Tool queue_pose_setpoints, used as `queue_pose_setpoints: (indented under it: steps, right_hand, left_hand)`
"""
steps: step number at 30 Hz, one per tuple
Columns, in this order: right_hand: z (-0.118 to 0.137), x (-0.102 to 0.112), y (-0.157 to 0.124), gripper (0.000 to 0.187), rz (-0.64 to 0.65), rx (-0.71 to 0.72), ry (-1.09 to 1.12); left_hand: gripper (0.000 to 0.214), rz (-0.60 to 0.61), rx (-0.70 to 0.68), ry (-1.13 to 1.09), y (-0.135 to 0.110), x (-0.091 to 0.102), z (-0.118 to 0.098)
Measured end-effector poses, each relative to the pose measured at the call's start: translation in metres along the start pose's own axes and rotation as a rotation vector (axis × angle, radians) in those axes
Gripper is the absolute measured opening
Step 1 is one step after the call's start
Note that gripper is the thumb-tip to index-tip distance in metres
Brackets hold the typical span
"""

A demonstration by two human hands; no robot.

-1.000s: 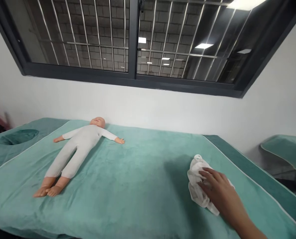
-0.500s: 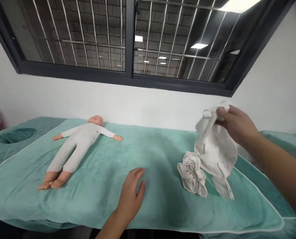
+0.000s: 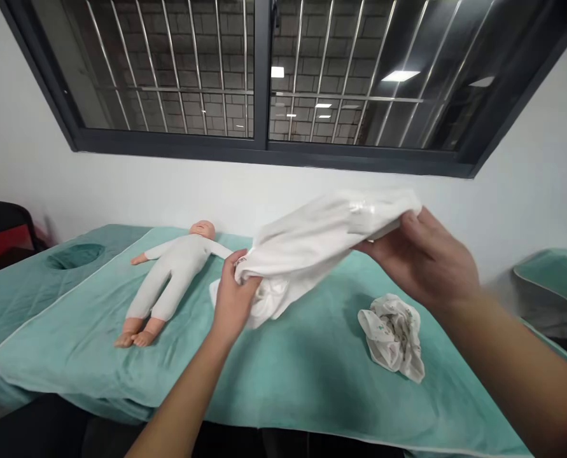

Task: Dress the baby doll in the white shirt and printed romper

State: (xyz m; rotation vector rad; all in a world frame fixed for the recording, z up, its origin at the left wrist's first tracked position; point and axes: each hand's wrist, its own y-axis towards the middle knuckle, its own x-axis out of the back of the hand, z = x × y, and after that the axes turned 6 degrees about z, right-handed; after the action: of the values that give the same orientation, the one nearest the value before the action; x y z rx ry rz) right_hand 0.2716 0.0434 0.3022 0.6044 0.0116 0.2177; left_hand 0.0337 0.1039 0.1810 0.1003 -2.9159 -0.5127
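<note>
A white cloth garment (image 3: 312, 245) is stretched in the air between both hands above the teal bed. My left hand (image 3: 231, 300) grips its lower left end, fingers closed. My right hand (image 3: 424, 261) pinches its upper right end. A baby doll (image 3: 173, 270) in a pale grey suit lies on its back at the left, head toward the wall, just left of my left hand. A second crumpled white patterned garment (image 3: 392, 334) lies on the bed below my right hand.
The teal towel-covered bed (image 3: 302, 375) runs along a white wall under a barred window (image 3: 264, 70). A face hole (image 3: 76, 256) shows at the bed's far left. Another teal bed (image 3: 557, 283) stands at the right; a red and black chair (image 3: 1, 232) at the left.
My right hand took one white garment off the crumpled pile and lifted it. My left hand came up from the bed and took hold of its other end, spreading it out.
</note>
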Motion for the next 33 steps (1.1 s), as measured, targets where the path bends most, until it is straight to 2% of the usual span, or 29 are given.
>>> queue_pose_setpoints:
  steps: [2, 4, 5, 7, 8, 9, 10, 11, 14, 15, 17, 20, 22, 23, 26, 28, 30, 33]
  right_hand:
    - [-0.026, 0.018, -0.015, 0.024, -0.066, -0.099, 0.0]
    - [-0.051, 0.039, -0.033, 0.029, -0.058, -0.291, -0.081]
    - [-0.061, 0.049, -0.042, 0.032, 0.038, -0.415, -0.164]
    - [-0.076, 0.061, -0.057, 0.036, 0.385, -0.662, -0.381]
    - [-0.08, 0.063, -0.062, 0.038, 0.54, -0.749, -0.509]
    - [-0.082, 0.061, -0.064, 0.04, 0.64, -0.798, -0.632]
    - [-0.083, 0.056, -0.064, 0.042, 0.671, -0.803, -0.733]
    - [-0.081, 0.047, -0.061, 0.046, 0.641, -0.771, -0.799]
    - [-0.069, 0.01, -0.043, 0.075, 0.462, -0.564, -0.752]
    - [-0.063, -0.003, -0.035, 0.08, 0.441, -0.509, -0.694]
    - [-0.052, -0.024, -0.021, 0.074, 0.494, -0.452, -0.566]
    - [-0.045, -0.038, -0.007, 0.041, 0.539, -0.422, -0.463]
    - [-0.047, -0.036, -0.004, 0.026, 0.504, -0.394, -0.433]
    - [-0.048, -0.033, -0.003, 0.024, 0.494, -0.373, -0.395]
    - [-0.052, -0.021, -0.004, 0.03, 0.511, -0.339, -0.223]
    - [-0.053, -0.015, -0.005, 0.032, 0.533, -0.388, -0.173]
    - [-0.054, -0.011, -0.006, 0.03, 0.543, -0.466, -0.245]
    - [-0.053, -0.01, -0.01, 0.029, 0.551, -0.539, -0.495]
  left_hand:
    - [0.044, 0.01, 0.038, 0.075, 0.004, 0.024, -0.005]
    - [0.044, 0.095, 0.049, 0.113, 0.008, 0.046, -0.012]
    - [0.045, 0.185, 0.051, 0.103, 0.01, 0.056, -0.016]
    - [0.046, 0.43, 0.048, 0.044, 0.013, 0.068, -0.026]
    - [0.045, 0.561, 0.042, 0.017, 0.014, 0.071, -0.03]
    - [0.043, 0.674, 0.031, 0.009, 0.014, 0.072, -0.036]
    - [0.04, 0.765, 0.014, 0.025, 0.014, 0.07, -0.041]
    - [0.039, 0.834, -0.01, 0.064, 0.013, 0.066, -0.047]
    - [0.043, 0.954, -0.136, 0.208, 0.006, 0.05, -0.065]
    - [0.044, 0.969, -0.193, 0.243, 0.004, 0.044, -0.071]
    - [0.045, 0.962, -0.301, 0.302, -0.001, 0.036, -0.081]
    - [0.044, 0.864, -0.373, 0.411, -0.004, 0.032, -0.083]
    - [0.04, 0.753, -0.37, 0.513, -0.002, 0.034, -0.078]
    - [0.036, 0.7, -0.364, 0.564, 0.001, 0.036, -0.075]
    - [0.02, 0.621, -0.348, 0.657, 0.01, 0.046, -0.069]
    - [0.02, 0.625, -0.327, 0.631, 0.013, 0.053, -0.07]
    - [0.026, 0.647, -0.313, 0.559, 0.014, 0.058, -0.073]
    - [0.034, 0.639, -0.292, 0.432, 0.009, 0.061, -0.074]
